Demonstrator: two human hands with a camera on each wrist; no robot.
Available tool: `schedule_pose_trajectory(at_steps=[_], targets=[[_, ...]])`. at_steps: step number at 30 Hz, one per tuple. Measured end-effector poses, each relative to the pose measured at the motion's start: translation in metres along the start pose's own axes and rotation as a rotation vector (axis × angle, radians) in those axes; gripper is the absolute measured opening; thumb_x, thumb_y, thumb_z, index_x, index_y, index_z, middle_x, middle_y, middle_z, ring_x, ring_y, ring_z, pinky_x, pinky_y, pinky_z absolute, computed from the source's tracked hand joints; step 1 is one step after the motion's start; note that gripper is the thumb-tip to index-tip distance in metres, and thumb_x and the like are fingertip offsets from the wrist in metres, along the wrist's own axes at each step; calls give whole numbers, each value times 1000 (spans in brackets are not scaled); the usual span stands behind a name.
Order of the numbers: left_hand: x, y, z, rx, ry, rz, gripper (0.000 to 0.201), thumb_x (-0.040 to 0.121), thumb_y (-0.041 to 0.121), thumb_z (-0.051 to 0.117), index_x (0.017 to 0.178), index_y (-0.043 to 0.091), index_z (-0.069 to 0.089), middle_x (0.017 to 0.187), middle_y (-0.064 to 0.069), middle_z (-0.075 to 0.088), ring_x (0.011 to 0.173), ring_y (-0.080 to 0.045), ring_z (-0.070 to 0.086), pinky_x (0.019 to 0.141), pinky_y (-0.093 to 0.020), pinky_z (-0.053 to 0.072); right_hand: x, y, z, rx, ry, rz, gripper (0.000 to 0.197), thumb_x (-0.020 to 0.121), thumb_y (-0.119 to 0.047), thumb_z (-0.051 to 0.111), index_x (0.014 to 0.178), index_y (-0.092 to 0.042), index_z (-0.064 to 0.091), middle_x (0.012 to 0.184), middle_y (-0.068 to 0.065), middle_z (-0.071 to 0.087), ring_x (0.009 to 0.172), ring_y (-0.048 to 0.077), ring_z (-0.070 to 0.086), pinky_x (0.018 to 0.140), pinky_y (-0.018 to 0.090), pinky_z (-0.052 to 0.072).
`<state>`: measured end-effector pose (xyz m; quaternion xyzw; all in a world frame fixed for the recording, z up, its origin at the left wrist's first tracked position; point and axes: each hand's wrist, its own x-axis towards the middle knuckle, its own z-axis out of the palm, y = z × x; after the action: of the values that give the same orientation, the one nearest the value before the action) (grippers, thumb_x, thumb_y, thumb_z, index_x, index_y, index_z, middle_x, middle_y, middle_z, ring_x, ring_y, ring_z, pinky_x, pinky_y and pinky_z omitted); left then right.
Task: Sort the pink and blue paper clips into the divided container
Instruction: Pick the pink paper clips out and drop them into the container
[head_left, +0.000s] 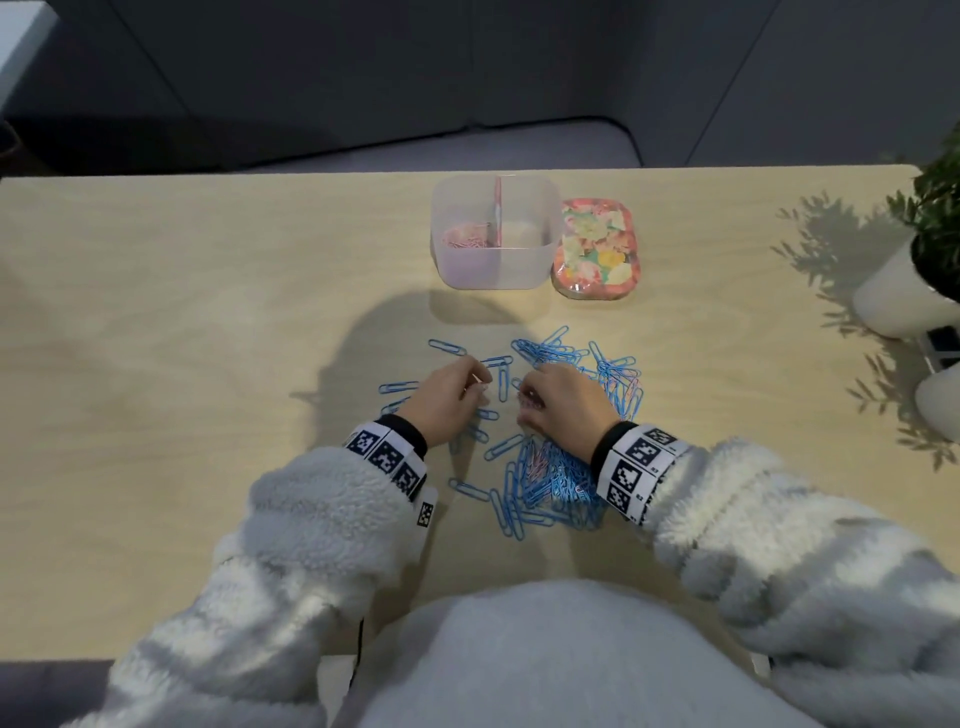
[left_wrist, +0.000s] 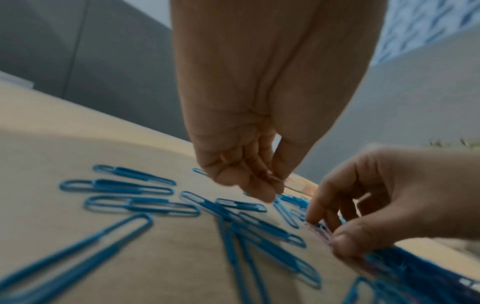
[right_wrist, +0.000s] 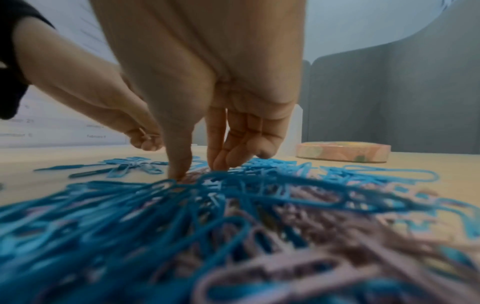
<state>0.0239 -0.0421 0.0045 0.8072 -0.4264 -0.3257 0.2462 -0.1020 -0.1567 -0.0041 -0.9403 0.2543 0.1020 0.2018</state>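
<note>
- Blue paper clips (head_left: 540, 483) lie scattered and heaped across the light wooden table (head_left: 182, 322), with pink paper clips (right_wrist: 298, 267) mixed into the heap under the person's right wrist.
- Left hand (head_left: 447, 397) hovers over the spread-out blue clips with its fingers curled inward; the left wrist view shows a thin pale clip (left_wrist: 293, 188) pinched at its fingertips, its colour unclear in the blur.
- Right hand (head_left: 563, 400) reaches down into the heap, thumb and forefinger closed on a small bunch of pink clips (left_wrist: 320, 231), while the other fingers (right_wrist: 241, 144) hang loosely curled above the pile.
- Both hands sit close together, not touching.
- Translucent divided container (head_left: 496, 231) stands further back on the table, well apart from the hands; pink clips (head_left: 467, 236) already lie in its left compartment.
- Just beside the container on the right lies a floral lid (head_left: 595, 249).
- Potted plant (head_left: 930, 249) stands at the table's right edge.
</note>
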Motion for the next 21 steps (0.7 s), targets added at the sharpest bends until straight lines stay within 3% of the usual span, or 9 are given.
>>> schedule_pose_trajectory(at_steps=[3,5,8,12,16,18,21], targets=[[-2,1,10,-70,-131,-19,9,91,15,52,93,11,59,89,-7,64,77,-16,55,72,-25,41,-2,1,4,29,37,12,21,88,-22,51,99,-7,62,102,12,61,100,31,55,79,41,49],[-4,2,19,41,-178,19,9,85,18,61,88,10,60,88,-9,64,80,-21,56,73,-28,41,-2,2,5,89,65,38,16,85,-18,53,94,-7,61,98,12,62,95,31,57,75,37,47],[-7,2,26,266,-169,80,16,82,17,63,93,7,61,100,-13,60,95,-26,56,81,-33,42,0,4,4,177,70,104,12,79,-9,55,90,-8,59,94,12,64,90,32,58,71,33,41],[-10,-3,16,358,-97,94,13,86,14,56,95,5,60,102,-13,60,95,-29,57,80,-35,43,3,15,0,300,73,124,9,77,-5,59,86,-7,60,86,12,66,83,28,59,73,35,49],[-13,0,15,301,-33,102,15,92,12,44,96,4,56,101,-14,61,93,-29,55,79,-35,42,0,32,-16,632,50,206,12,77,-1,65,77,-13,64,64,3,57,60,17,50,61,26,41],[-15,7,26,242,-59,91,17,93,13,42,96,3,55,101,-14,61,93,-29,55,79,-35,41,-4,39,-26,854,61,276,22,80,4,61,73,-16,62,65,3,56,59,17,48,52,26,42],[-19,13,45,241,-123,89,17,90,22,53,95,6,56,99,-11,61,92,-26,55,76,-31,39,-9,45,-37,1164,64,386,25,83,11,52,75,-10,62,72,5,59,54,13,57,48,15,49]])
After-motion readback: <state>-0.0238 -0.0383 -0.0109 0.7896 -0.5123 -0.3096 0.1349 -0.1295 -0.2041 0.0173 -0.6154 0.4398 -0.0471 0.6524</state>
